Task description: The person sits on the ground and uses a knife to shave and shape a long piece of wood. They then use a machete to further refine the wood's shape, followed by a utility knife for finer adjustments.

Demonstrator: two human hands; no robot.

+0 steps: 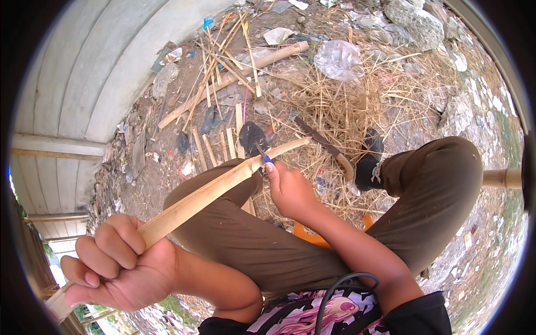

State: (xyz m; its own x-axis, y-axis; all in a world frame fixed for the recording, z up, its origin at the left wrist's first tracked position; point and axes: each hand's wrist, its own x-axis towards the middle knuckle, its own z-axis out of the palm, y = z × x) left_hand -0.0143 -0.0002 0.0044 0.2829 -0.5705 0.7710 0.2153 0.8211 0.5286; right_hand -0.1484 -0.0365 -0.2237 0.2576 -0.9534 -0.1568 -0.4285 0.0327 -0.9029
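Note:
My left hand point(125, 265) is closed around the near end of a long split bamboo strip point(195, 204), which slants across my left thigh and points away to the right. My right hand point(293, 192) grips a small knife point(265, 157) with a blue handle; most of the handle is hidden in the fist. Its short blade rests against the strip near the far end. Past the blade, the strip's thin tip point(293, 146) curves to the right.
A long dark blade with a wooden handle point(345, 166) lies between my feet, beside dry straw point(340, 103). A bamboo pole point(234, 78) and several thin strips point(216, 61) lie farther off. A pale panelled wall point(95, 72) stands left; a concrete chunk point(416, 25) sits far right.

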